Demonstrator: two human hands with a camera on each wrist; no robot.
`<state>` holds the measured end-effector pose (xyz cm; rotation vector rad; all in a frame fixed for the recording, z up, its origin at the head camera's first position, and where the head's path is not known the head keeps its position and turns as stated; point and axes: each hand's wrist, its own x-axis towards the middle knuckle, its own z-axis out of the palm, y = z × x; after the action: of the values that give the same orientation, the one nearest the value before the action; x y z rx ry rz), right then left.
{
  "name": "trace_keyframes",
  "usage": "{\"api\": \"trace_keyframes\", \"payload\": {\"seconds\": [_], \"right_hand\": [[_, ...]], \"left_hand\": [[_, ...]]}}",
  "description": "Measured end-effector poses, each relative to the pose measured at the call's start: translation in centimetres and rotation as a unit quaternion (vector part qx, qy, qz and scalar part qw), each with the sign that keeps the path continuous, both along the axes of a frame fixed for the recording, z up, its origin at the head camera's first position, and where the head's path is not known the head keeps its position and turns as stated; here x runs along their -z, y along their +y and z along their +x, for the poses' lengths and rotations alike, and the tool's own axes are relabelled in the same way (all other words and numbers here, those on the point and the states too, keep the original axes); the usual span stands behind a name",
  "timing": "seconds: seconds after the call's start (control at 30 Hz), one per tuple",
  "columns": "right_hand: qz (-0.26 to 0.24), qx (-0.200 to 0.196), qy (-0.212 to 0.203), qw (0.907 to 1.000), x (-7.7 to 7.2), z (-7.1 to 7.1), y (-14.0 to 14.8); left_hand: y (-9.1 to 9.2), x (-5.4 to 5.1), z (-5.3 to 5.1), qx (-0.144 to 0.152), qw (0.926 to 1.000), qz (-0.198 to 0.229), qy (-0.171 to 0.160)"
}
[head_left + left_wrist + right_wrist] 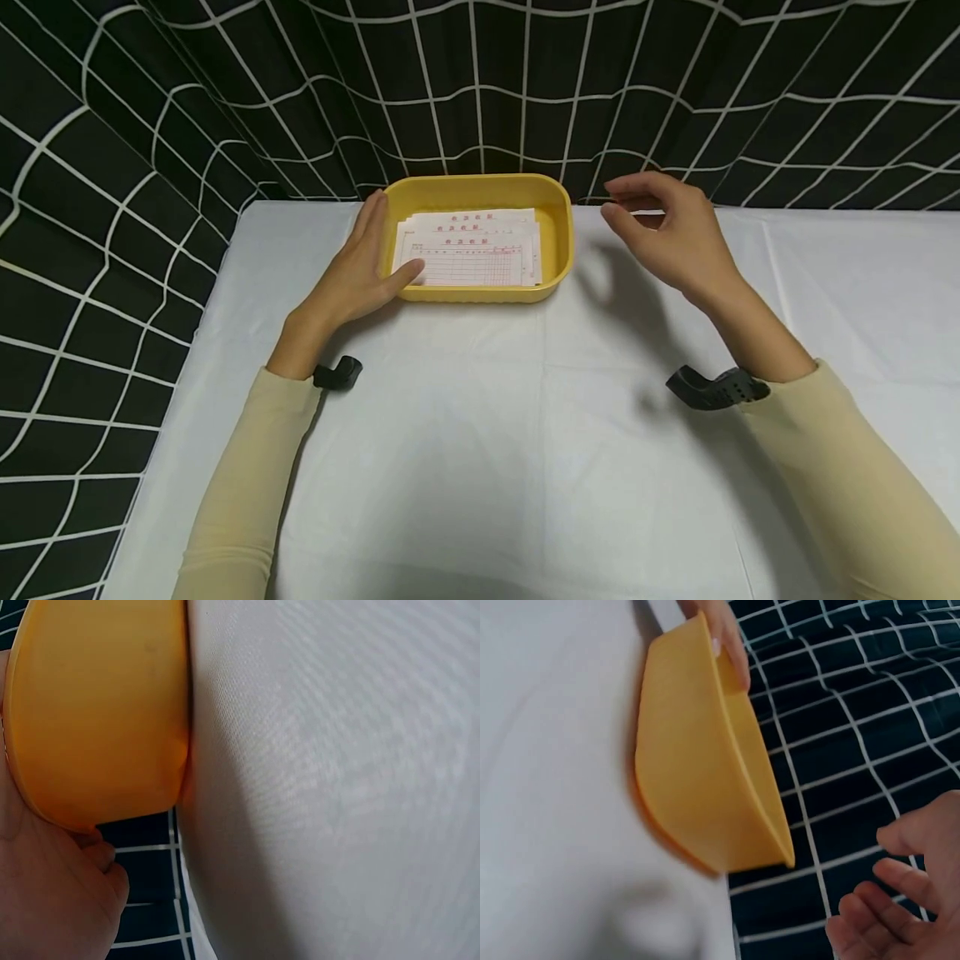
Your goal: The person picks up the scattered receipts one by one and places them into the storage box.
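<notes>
A yellow plastic basket [557, 250] stands at the far edge of the white table. Several paper receipt forms [468, 262] with red print lie in it, overlapping. My left hand [356, 267] grips the basket's left end, its thumb over the front rim and its fingers along the left side. In the left wrist view that hand [56, 892] lies against the basket's wall [97, 712], and part of it is cut off. My right hand [671, 229] is in the air to the right of the basket, apart from it, with loosely bent fingers and nothing held.
White cloth [450, 433] covers the table. A dark curtain [502, 92] with a white grid hangs behind the table and along its left side. Black straps with a clip [716, 388] sit at both wrists, over beige sleeves [847, 475].
</notes>
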<state>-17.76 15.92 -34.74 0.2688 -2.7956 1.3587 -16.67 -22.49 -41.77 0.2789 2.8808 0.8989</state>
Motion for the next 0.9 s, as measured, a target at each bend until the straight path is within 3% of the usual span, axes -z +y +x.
{"api": "trace_keyframes", "payload": {"seconds": [0.33, 0.6, 0.9], "right_hand": [[0.003, -0.021, 0.046, 0.9987, 1.5, 1.2, 2.0], [0.054, -0.05, 0.087, 0.9935, 2.7, 1.7, 2.4], [0.05, -0.04, 0.118, 0.9909, 4.3, 2.1, 2.8]], "left_hand": [[-0.6, 0.2, -0.1, 0.0, 1.0, -0.004, 0.002], [-1.1, 0.1, -0.2, -0.002, 0.9998, 0.013, 0.014], [-1.4, 0.0, 0.0, -0.014, 0.9986, 0.022, 0.045]]}}
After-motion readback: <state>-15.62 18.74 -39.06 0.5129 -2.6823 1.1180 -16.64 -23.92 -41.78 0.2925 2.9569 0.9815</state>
